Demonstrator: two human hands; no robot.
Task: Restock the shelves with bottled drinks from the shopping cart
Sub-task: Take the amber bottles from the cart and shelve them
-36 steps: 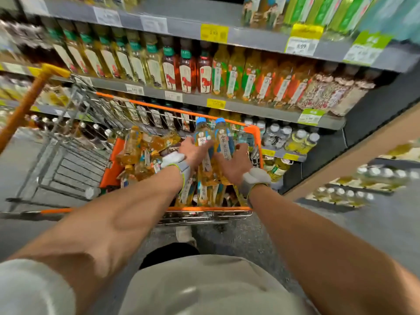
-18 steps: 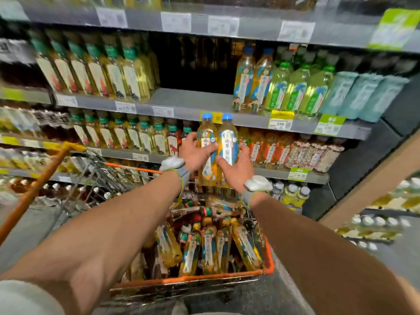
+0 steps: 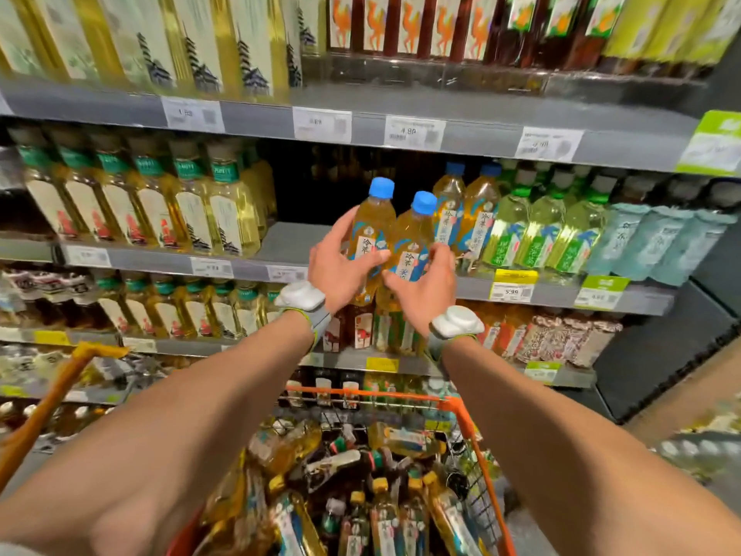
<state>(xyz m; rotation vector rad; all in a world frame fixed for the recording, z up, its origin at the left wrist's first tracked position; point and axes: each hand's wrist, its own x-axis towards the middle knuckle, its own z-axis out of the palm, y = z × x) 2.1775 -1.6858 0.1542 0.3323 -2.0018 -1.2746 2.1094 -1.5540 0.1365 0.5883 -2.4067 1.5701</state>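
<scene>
My left hand point(image 3: 339, 270) is gripping one blue-capped tea bottle point(image 3: 371, 222), and my right hand point(image 3: 425, 292) is curling round a second bottle point(image 3: 413, 242) touching it on the right, both caps up. I am holding them before the bare gap on the middle shelf point(image 3: 288, 238), just left of two matching bottles point(image 3: 451, 210). The shopping cart point(image 3: 461, 411) is sitting near me below, carrying many drinks.

My left hand point(image 3: 341, 270) and right hand point(image 3: 421, 290) are up out of the cart point(image 3: 461, 407) now, no longer down among its load. The left bottle point(image 3: 371, 222) and right bottle point(image 3: 413, 238) I grip now hang level with the middle shelf point(image 3: 288, 238), just beside the matching bottles point(image 3: 453, 206) there.
</scene>
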